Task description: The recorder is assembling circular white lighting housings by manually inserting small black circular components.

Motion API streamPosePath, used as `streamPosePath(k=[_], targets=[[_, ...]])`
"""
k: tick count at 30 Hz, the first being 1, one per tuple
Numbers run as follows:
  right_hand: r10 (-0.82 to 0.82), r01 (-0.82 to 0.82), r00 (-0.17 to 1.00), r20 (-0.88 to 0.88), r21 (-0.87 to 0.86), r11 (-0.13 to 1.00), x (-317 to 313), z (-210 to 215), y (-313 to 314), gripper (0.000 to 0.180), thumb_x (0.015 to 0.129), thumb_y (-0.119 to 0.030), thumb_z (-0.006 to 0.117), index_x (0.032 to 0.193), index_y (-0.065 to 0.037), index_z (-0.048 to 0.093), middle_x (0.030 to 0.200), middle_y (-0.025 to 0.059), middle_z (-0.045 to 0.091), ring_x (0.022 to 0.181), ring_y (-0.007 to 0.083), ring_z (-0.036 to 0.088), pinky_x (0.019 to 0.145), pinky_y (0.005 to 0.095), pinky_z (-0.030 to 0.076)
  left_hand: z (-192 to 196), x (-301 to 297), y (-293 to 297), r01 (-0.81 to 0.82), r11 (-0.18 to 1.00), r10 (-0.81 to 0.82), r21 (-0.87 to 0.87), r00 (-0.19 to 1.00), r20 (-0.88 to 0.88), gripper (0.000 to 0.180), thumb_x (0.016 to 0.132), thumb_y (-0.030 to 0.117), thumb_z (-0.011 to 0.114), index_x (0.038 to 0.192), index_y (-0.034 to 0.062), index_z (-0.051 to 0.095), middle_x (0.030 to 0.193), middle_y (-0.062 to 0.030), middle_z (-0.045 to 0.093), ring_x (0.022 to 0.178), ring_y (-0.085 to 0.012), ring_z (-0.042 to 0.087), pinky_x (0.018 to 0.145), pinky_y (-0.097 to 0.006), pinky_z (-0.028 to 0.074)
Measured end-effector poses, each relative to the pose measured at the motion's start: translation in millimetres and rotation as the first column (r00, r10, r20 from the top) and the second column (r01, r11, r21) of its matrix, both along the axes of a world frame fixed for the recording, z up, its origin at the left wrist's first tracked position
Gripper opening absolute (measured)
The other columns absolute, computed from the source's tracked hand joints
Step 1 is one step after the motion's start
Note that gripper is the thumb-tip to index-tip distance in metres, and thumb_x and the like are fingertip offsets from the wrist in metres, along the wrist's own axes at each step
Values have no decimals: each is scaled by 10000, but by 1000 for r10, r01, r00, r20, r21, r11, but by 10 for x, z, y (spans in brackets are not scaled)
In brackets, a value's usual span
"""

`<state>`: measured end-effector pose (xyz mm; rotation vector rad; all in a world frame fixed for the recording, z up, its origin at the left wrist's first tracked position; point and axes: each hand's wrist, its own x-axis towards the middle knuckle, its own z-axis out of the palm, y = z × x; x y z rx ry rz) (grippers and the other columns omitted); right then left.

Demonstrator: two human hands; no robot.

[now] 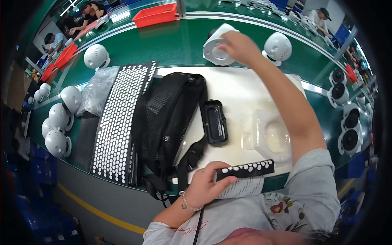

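My right hand [240, 47] reaches far out over the green belt and grips a white round housing [216, 45] by its rim. My left hand [204, 185] stays close to my body at the near table edge, shut on a narrow black strip with white dots [245, 169] and a printed paper sheet [243, 188] under it. A small black rectangular tray [214, 122] lies on the white mat [237, 87] between the two hands. A white moulded cradle [271, 136] sits under my right forearm.
A black mesh bag [165, 118] and a large black sheet of white dots [120, 122] lie left of the mat. White round housings [59, 118] stand at the left, another [277, 47] on the belt, black-faced ones [347, 118] at the right. Red bins [155, 15] and other workers sit beyond.
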<state>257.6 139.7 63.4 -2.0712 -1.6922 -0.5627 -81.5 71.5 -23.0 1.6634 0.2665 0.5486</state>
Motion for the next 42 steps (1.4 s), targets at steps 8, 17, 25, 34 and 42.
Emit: streamPosePath(k=[8,17,25,34,42], targets=[[264,179,442,-857,373,911,-779,490,-2290,322,822,-185,574,1082,-2,521,827,15,574,714,53,513,630,172,401,191,68,-171,149,978,-148,-149,989,17,389,679,53,729,1001,1,517,910,-76,566,809,-98,551,693,-216,445],[102,273,319,-942,195,942,-1150,110,-2816,403,860,-147,512,1220,0,404,960,57,558,781,97,510,718,200,394,321,408,-536,73,992,-63,-99,993,101,249,731,25,674,935,-13,537,785,-42,585,663,-60,525,584,-179,423],[131,-95,966,-221,167,981,-1720,-103,-3003,394,634,-216,727,982,-109,578,941,14,577,891,185,542,716,311,413,341,498,-631,106,952,-81,-288,992,98,220,744,18,655,919,-5,523,809,-41,573,679,-68,533,601,-187,431],[216,-75,896,-388,347,935,-1632,-177,-2966,372,562,-128,761,879,-86,571,825,7,576,766,197,547,627,297,420,342,497,-598,175,927,-142,-331,983,120,203,745,65,674,872,3,528,747,-20,577,632,-59,521,562,-187,416],[311,-92,701,-642,351,932,-1617,-310,-3025,336,637,-112,755,862,-43,514,749,74,575,632,170,554,552,255,440,313,495,-566,160,970,-135,-184,981,141,207,737,151,698,724,5,551,590,-9,556,534,-60,494,487,-191,376]])
